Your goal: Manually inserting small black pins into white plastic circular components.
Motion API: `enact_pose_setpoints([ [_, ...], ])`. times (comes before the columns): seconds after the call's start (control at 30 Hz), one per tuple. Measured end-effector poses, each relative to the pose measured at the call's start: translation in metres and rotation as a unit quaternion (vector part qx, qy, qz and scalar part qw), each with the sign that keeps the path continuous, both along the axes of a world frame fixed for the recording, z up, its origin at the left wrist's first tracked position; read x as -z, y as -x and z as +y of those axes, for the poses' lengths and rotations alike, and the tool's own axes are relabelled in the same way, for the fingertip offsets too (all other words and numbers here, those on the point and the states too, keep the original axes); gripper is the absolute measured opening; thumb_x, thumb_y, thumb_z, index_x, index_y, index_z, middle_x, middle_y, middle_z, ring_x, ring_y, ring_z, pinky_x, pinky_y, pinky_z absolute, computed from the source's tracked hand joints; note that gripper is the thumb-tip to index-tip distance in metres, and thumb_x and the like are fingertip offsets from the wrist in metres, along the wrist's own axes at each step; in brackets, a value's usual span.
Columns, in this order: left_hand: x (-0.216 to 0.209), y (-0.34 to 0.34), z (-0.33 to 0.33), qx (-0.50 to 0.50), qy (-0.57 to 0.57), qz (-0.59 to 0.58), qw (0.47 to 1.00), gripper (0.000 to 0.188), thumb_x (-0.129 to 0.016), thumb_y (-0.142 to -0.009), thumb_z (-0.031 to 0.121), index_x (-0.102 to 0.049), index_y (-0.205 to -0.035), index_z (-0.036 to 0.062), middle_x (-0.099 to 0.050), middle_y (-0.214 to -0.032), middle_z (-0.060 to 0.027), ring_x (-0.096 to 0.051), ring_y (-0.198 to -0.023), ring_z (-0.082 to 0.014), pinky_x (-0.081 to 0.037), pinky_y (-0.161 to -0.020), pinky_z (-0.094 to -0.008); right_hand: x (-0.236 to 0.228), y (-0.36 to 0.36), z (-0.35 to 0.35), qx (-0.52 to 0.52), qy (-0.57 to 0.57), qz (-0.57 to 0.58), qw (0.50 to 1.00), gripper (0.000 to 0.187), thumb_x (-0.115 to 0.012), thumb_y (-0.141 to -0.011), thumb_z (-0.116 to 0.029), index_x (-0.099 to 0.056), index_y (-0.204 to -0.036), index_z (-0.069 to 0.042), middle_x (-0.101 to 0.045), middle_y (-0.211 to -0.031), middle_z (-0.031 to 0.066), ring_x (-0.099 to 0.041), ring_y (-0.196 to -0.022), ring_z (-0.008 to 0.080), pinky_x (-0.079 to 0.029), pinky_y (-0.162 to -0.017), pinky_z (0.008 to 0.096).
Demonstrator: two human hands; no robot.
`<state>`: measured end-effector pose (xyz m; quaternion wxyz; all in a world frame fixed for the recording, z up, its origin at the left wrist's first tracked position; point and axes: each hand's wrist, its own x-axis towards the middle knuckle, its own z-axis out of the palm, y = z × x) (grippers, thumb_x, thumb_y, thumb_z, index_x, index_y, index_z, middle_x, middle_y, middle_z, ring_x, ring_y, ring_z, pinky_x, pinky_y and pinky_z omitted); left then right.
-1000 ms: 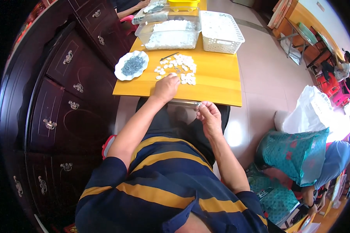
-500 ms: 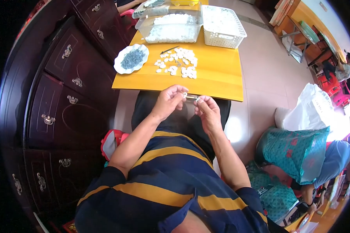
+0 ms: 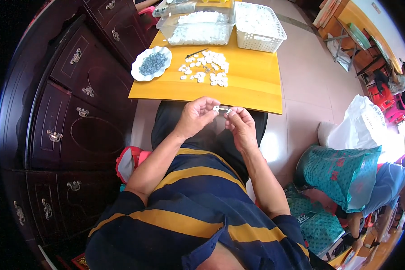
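Note:
My left hand [image 3: 197, 114] and my right hand [image 3: 241, 125] meet over my lap, just short of the near edge of the yellow table [image 3: 252, 85]. Between their fingertips they pinch one small white plastic piece [image 3: 221, 109]. A loose pile of the same white pieces [image 3: 207, 67] lies on the table beyond my hands. To its left stands a white scalloped plate of small dark metal parts [image 3: 151, 64].
A clear tub of white pieces [image 3: 198, 27] and a white mesh basket [image 3: 258, 22] stand at the table's far side. A dark wooden cabinet [image 3: 72, 112] fills the left. Teal and white bags [image 3: 346, 166] sit on the floor to my right. Another person [image 3: 398, 78] sits far right.
My left hand has drawn back from the pile on the table to my lap, joining my right hand on a small white piece. The view has tilted down slightly.

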<state>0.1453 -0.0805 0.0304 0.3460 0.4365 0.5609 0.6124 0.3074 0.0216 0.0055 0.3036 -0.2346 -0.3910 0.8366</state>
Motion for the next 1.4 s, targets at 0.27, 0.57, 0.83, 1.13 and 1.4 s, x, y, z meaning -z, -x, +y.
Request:
enact_pose_setpoints([
  [0.27, 0.013, 0.006, -0.006, -0.041, 0.010, -0.066, 0.997, 0.016, -0.067, -0.096, 0.004, -0.068, -0.112, 0.0038, -0.068, -0.087, 0.0003, -0.058, -0.069, -0.0033, -0.048, -0.062, -0.0198, 0.001, -0.001, 0.002, 0.003, 0.007, 0.005, 1.000, 0.008, -0.066, -0.102, -0.012, -0.064, -0.108, -0.007, -0.070, -0.093, 0.0050, -0.063, -0.074, 0.0094, -0.053, -0.070, 0.0223],
  [0.57, 0.008, 0.003, -0.009, -0.013, 0.003, -0.032, 0.999, 0.017, -0.066, -0.101, 0.006, -0.069, -0.117, 0.0011, -0.069, -0.091, -0.0015, -0.064, -0.076, -0.0060, -0.055, -0.071, -0.0210, 0.001, -0.002, 0.001, 0.007, 0.009, 0.004, 1.000, 0.007, -0.066, -0.100, -0.011, -0.064, -0.106, -0.007, -0.070, -0.095, 0.0030, -0.061, -0.076, 0.0093, -0.050, -0.072, 0.0231],
  [0.83, 0.016, 0.008, -0.011, -0.003, 0.023, 0.002, 1.000, 0.013, -0.064, -0.102, 0.007, -0.069, -0.113, 0.0003, -0.070, -0.093, -0.0014, -0.065, -0.076, -0.0067, -0.056, -0.070, -0.0226, 0.004, 0.000, 0.001, -0.005, 0.002, -0.002, 1.000, 0.007, -0.067, -0.102, -0.013, -0.065, -0.107, -0.009, -0.070, -0.093, 0.0027, -0.064, -0.074, 0.0084, -0.053, -0.070, 0.0220],
  [1.13, 0.016, 0.006, -0.010, -0.013, 0.003, -0.003, 1.000, 0.020, -0.069, -0.097, 0.002, -0.068, -0.117, -0.0009, -0.071, -0.093, -0.0001, -0.064, -0.075, -0.0033, -0.055, -0.068, -0.0203, 0.008, 0.001, -0.003, -0.022, -0.038, -0.017, 0.999, 0.009, -0.069, -0.101, -0.014, -0.065, -0.108, -0.010, -0.070, -0.093, 0.0008, -0.062, -0.075, 0.0073, -0.050, -0.071, 0.0218],
  [1.4, 0.013, 0.003, -0.011, -0.018, 0.007, 0.046, 0.999, 0.025, -0.070, -0.097, 0.000, -0.068, -0.122, -0.0005, -0.070, -0.093, -0.0003, -0.063, -0.076, -0.0041, -0.054, -0.069, -0.0199, 0.007, 0.002, -0.005, -0.020, -0.064, -0.027, 0.997, 0.009, -0.069, -0.101, -0.014, -0.064, -0.108, -0.009, -0.071, -0.094, 0.0006, -0.061, -0.075, 0.0064, -0.048, -0.070, 0.0213],
])
